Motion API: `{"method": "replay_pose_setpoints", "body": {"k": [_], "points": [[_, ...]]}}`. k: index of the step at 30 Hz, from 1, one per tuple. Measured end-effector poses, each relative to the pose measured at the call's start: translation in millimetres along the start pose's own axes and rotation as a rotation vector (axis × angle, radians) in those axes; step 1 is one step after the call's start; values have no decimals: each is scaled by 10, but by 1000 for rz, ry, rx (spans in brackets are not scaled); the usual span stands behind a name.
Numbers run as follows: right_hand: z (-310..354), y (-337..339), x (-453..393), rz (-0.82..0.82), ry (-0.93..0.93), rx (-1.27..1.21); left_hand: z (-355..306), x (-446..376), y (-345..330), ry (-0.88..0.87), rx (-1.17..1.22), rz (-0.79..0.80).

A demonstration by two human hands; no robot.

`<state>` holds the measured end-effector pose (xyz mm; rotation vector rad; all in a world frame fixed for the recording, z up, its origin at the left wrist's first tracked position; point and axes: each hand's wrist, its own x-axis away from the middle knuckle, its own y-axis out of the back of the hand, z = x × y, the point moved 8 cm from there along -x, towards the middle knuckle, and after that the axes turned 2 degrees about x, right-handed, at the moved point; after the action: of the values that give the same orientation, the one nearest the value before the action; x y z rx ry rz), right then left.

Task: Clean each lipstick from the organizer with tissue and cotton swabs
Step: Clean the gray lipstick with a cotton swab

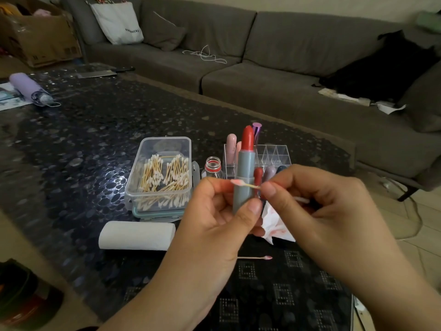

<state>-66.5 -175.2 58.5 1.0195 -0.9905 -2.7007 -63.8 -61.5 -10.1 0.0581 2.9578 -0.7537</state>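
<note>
My left hand (214,218) grips an open lipstick (244,168) upright by its grey tube, the red bullet fully raised. My right hand (317,206) pinches a cotton swab (243,184) whose pink-stained tip lies across the front of the grey tube. A crumpled, red-smeared tissue (274,225) sits under my right hand. Behind stands the clear organizer (274,154) with pink and purple lipsticks in it. A plastic box of cotton swabs (164,177) is to the left, and a used swab (257,258) lies on the table.
A folded tissue roll (136,235) lies in front of the swab box. A small open bottle (213,167) stands beside the organizer. A lilac folded umbrella (29,89) lies at the table's far left. A grey sofa (238,56) runs behind the table.
</note>
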Motion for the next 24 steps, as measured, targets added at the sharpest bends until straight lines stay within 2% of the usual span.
{"method": "replay_pose_setpoints", "body": {"k": [13, 18, 24], "points": [[-64, 65, 1, 10, -45, -15, 40, -11, -40, 127, 129, 41], [-110, 81, -6, 1, -71, -1, 51, -19, -58, 176, 268, 35], [-127, 102, 3, -33, -75, 12, 19, -26, 11, 102, 141, 0]]}}
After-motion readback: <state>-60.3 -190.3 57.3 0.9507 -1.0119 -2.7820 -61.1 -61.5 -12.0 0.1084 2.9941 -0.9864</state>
